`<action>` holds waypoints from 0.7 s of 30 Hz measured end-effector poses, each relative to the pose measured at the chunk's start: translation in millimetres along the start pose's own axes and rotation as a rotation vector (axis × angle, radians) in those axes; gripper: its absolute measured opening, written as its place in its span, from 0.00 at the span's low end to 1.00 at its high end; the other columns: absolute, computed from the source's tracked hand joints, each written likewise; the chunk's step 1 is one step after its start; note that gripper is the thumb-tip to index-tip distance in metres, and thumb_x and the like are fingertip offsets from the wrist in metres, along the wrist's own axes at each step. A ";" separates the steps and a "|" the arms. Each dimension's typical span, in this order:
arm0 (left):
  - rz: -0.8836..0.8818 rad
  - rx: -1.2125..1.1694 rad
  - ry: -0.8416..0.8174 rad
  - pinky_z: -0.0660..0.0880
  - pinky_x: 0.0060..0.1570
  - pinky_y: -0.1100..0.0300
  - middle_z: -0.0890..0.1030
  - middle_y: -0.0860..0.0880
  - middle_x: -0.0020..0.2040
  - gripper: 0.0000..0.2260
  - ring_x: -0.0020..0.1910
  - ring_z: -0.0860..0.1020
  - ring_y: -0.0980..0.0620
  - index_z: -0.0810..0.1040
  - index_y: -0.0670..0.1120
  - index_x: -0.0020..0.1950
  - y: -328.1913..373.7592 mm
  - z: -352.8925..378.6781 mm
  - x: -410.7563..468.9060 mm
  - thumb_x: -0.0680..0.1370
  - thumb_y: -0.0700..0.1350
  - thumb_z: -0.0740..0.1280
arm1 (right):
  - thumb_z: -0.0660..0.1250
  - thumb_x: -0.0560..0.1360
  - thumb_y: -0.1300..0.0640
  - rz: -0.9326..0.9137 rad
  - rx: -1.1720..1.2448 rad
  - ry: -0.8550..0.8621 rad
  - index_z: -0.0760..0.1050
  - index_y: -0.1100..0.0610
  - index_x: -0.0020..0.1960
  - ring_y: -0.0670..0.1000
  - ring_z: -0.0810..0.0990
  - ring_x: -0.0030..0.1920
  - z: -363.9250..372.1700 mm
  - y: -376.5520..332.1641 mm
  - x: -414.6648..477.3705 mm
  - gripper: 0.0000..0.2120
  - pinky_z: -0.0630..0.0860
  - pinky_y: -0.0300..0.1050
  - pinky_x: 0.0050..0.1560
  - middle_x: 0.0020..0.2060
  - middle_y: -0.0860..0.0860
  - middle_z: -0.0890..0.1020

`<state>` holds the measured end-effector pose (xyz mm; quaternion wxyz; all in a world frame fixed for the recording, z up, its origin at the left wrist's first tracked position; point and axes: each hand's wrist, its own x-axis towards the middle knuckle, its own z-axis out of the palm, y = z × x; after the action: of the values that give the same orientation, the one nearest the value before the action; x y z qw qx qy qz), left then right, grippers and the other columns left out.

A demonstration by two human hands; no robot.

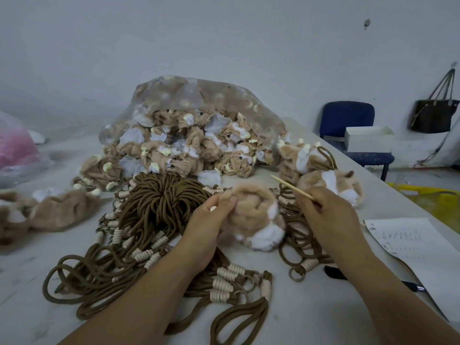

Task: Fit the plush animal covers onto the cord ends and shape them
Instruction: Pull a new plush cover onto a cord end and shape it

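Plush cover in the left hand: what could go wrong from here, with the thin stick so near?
1. The wooden stick in the right hand is thin; pushed hard into the plush cover, it might pierce the fabric or snap.
2. The left hand pinches the cover at one edge only, so it may slip.
3. The cords lie tangled beneath; pulling one could drag others.

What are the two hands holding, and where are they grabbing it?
The left hand grips the fluffy plush cover at its top left edge. The right hand pinches a thin wooden stick near its lower end.
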<state>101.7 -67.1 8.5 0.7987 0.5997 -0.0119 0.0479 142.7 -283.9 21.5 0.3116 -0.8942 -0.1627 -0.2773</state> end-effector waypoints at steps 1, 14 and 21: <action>-0.002 -0.017 -0.005 0.79 0.52 0.58 0.85 0.45 0.51 0.08 0.51 0.83 0.49 0.85 0.51 0.46 0.0 -0.1 0.6 0.70 0.49 0.70 | 0.63 0.77 0.50 -0.020 0.070 0.052 0.74 0.51 0.38 0.50 0.73 0.34 -2.3 -4.2 -1.9 0.11 0.69 0.47 0.34 0.31 0.45 0.75; -0.016 0.111 -0.179 0.70 0.34 0.61 0.73 0.51 0.32 0.07 0.33 0.73 0.55 0.73 0.52 0.31 -0.2 4.5 -4.4 0.67 0.42 0.66 | 0.62 0.76 0.49 -0.088 0.175 -0.268 0.73 0.39 0.55 0.35 0.73 0.42 17.5 -27.9 -10.4 0.09 0.68 0.33 0.36 0.36 0.36 0.74; 0.056 0.210 -0.149 0.69 0.43 0.54 0.75 0.50 0.35 0.06 0.40 0.72 0.50 0.76 0.53 0.34 -4.4 6.6 -6.4 0.71 0.46 0.67 | 0.66 0.75 0.53 -0.043 0.240 -0.317 0.69 0.44 0.42 0.46 0.71 0.37 17.1 -29.4 -10.2 0.06 0.67 0.39 0.35 0.32 0.46 0.72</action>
<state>96.0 -75.1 5.7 0.7268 0.6813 -0.0827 0.0264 127.7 -251.8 17.9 0.3807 -0.8793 -0.2606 -0.1182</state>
